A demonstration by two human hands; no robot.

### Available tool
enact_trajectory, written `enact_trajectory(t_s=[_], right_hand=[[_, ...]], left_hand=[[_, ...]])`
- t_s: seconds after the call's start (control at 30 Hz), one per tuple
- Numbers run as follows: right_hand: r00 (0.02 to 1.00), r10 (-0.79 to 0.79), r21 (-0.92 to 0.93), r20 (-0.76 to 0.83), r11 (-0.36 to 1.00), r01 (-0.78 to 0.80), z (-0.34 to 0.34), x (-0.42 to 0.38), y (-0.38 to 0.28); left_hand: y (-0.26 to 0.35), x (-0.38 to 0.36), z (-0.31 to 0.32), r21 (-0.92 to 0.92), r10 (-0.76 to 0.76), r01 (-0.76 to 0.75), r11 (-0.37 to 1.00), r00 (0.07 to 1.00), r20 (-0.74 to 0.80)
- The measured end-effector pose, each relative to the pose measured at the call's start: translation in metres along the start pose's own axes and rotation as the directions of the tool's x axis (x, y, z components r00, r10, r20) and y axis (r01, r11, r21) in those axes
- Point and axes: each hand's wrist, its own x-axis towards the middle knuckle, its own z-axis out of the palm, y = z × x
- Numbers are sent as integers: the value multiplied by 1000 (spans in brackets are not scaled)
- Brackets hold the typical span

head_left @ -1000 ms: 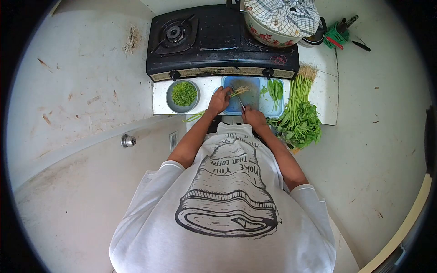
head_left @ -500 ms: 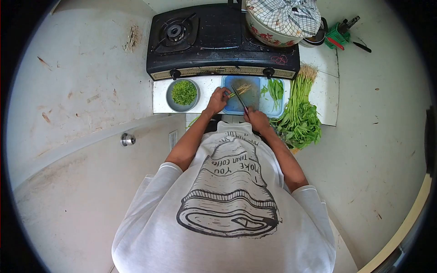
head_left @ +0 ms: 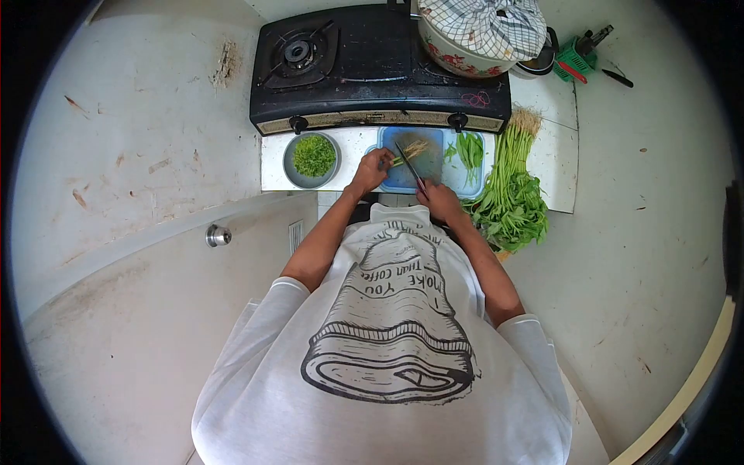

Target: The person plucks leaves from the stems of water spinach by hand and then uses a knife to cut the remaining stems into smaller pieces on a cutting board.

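Observation:
My left hand is closed on a small bunch of green stems at the left part of the blue cutting board. The pale roots of the bunch point to the upper right. In my right hand is a knife, gripped by its handle, with the blade lying across the stems near the root end. Some loose green leaves rest on the board's right part. A grey bowl of finely chopped greens stands left of my left hand.
A large bundle of leafy greens with roots lies right of the board. Behind the counter edge sits a black gas stove carrying a cloth-covered pot. A green basket with utensils and a black-handled knife are at back right.
The knife and my right hand have shifted very slightly to the right. A green strand seen below my left forearm no longer shows. Both hands keep their holds.

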Motion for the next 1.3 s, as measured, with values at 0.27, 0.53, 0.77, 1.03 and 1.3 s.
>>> enact_trajectory(t_s=[0.27,0.53,0.77,1.03,1.3], right_hand=[[1000,12,48,13,999,-12,-3,-5,-1],[1000,-2,81,11,997,1,-5,-7,-2],[1000,-21,123,16,992,19,-15,-13,-6],[997,-74,115,11,991,72,-4,-12,8],[1000,9,95,-1,995,-9,-4,-9,11]], left_hand=[[-3,0,3,-67,-65,65,996,998,7],[2,-5,-4,-55,-106,107,993,994,22],[-11,0,0,-230,-164,189,955,978,126],[-17,0,0,-285,-228,278,917,954,197],[-20,-1,-2,-307,-227,287,907,949,217]])
